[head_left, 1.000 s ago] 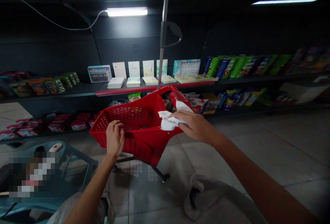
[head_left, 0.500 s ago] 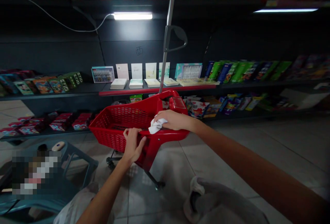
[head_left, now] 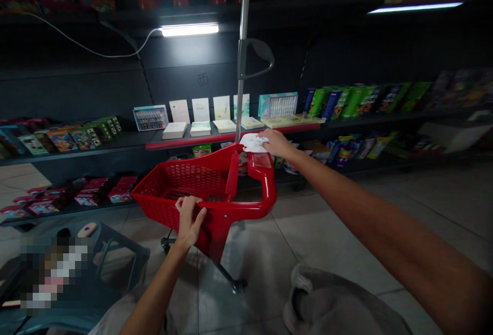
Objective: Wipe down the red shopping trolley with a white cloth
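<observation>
From my end, the change in the last half second is on the right side: the right hand (head_left: 278, 144) has carried the white cloth (head_left: 254, 143) from the near side rim of the red cart (head_left: 215, 222) to the far end of its handle (head_left: 268, 186), so I judge the wiping is now on a different stretch. The cart sits at the centre of the frame, in front of the shelf (head_left: 231, 138). My view has that arm reaching up from the lower right, well extended, palm down, its fingers bent closed on the cloth; the tips are partly hidden in the folds. The left hand (head_left: 189, 222), just left of centre, stays hooked on the near rim, fingers curled over the edge and thumb lying apart along the outer wall, its forearm rising from the bottom of the frame.
</observation>
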Available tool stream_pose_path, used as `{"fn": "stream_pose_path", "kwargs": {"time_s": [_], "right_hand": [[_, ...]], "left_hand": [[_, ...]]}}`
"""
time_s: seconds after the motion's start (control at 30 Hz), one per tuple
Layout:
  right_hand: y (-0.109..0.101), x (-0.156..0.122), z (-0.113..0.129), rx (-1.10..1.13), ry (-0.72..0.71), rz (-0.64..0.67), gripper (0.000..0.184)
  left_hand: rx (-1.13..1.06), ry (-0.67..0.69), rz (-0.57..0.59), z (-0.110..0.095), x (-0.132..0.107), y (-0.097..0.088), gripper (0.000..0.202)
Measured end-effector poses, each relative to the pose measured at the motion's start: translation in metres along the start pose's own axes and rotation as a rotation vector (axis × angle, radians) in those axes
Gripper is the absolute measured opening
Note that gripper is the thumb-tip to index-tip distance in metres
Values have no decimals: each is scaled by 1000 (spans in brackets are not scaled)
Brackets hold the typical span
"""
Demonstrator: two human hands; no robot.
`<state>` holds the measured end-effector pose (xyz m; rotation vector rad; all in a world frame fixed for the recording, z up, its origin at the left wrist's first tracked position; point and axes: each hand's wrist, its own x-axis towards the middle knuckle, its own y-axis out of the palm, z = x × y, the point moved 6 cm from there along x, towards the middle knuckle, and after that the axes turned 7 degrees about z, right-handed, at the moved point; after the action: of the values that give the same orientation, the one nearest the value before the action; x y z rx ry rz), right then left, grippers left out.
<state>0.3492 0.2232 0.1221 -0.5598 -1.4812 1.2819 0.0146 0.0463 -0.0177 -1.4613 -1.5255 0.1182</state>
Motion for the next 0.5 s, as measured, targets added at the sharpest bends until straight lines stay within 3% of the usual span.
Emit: {"fn": "stream_pose_path", "kwargs": {"time_s": [0.07,0.13,0.27,0.37,0.5], "right_hand": [[2,-15,-4,12,51,15,37],[-1,-36,9,40,31,-16,38],[-24,-97,68,172,-88,-156,33],[-40,-146,121,249,-174,-189,26],[-47,-181,165,336,-251,-187,20]], "left_hand": [[27,5,-21,5,0,-3,25],[71,18,-37,9,0,-5,26],[116,76,-55,15,-1,-7,29],[111,115,-73,18,1,-8,31],[55,117,-62,21,2,-7,32]]}}
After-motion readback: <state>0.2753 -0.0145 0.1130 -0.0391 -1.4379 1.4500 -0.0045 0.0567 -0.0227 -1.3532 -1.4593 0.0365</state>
